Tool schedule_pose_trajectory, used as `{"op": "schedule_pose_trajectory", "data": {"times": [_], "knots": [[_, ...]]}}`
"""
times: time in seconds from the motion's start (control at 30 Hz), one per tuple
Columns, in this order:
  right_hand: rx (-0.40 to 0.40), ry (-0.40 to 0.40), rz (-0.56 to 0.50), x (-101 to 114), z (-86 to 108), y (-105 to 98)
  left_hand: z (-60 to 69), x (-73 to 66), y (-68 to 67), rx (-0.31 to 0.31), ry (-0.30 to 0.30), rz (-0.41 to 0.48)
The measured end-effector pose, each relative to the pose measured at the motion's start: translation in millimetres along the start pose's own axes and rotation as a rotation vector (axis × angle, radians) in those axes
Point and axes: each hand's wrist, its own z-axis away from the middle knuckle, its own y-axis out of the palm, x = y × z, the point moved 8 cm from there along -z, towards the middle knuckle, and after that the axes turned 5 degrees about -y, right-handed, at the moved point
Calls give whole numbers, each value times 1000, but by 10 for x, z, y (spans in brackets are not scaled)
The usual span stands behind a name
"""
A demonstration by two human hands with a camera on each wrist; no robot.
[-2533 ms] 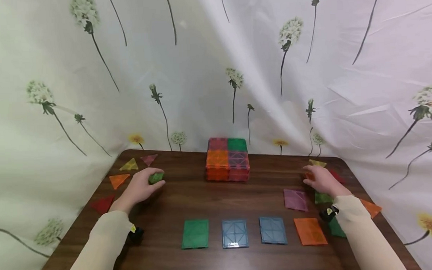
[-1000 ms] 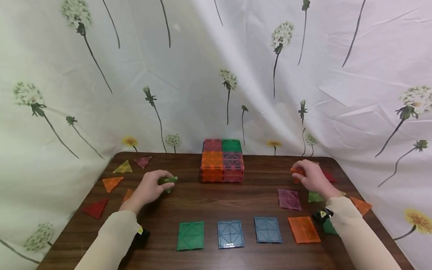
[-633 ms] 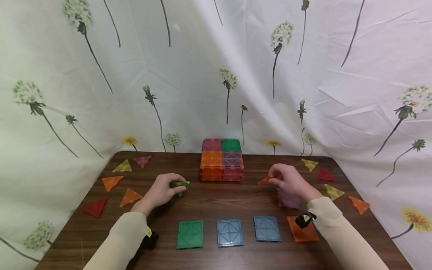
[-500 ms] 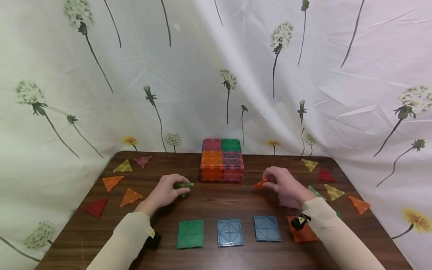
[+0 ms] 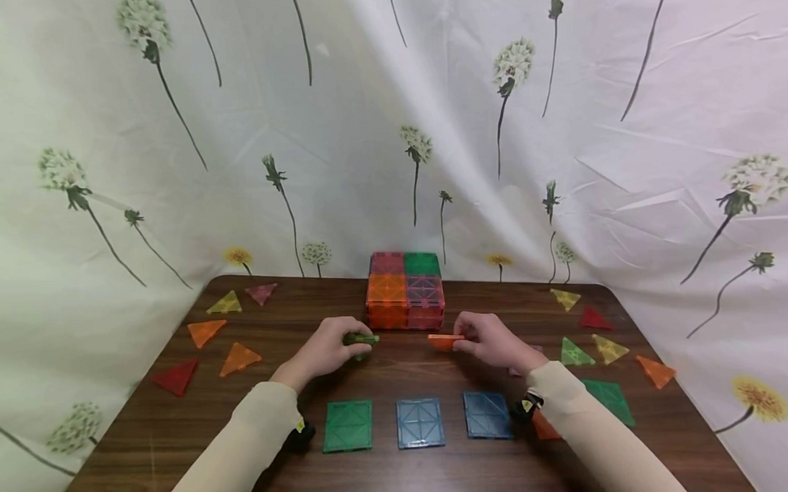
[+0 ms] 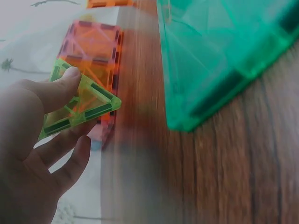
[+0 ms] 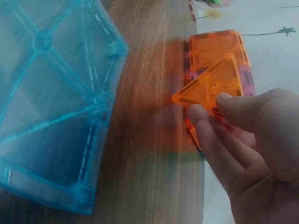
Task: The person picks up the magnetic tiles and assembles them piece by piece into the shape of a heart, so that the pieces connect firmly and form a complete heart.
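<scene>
A translucent green triangular magnetic tile [image 6: 96,100] is pinched between thumb and fingers of my left hand [image 5: 329,345]. My right hand [image 5: 491,339] pinches an orange triangular magnetic tile [image 7: 212,86] by one side. Both tiles are held up off the table, points facing inward with a gap between them, just in front of a box-shaped block of square magnetic tiles [image 5: 405,302]. That block has red, green, orange and purple squares on top, and orange and pink ones on its front.
Along the near side of the wooden table [image 5: 258,468] lie a green square tile [image 5: 347,426] and two blue square tiles [image 5: 420,423]. Loose triangles, such as a red one [image 5: 177,377] and a yellow one [image 5: 610,348], lie at both sides. A flowered curtain [image 5: 364,131] hangs behind.
Both hands have come inward from the table's sides toward the block, carrying the green and orange triangles. The orange triangle was picked up at the right. The block has stayed put.
</scene>
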Motion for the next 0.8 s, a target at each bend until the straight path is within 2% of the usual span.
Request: {"op": "schedule_pose_trajectory", "data": {"times": [0.17,0.47,0.8], "knots": [[18,-30,49,22,-50,66,-92,-96,82,26,-15,35],[109,-146,157,129,-182,273,-275,-381,274,71,40,15],[141,-143,171,190,-224,361,-410,-573,437,77,64,-29]]}}
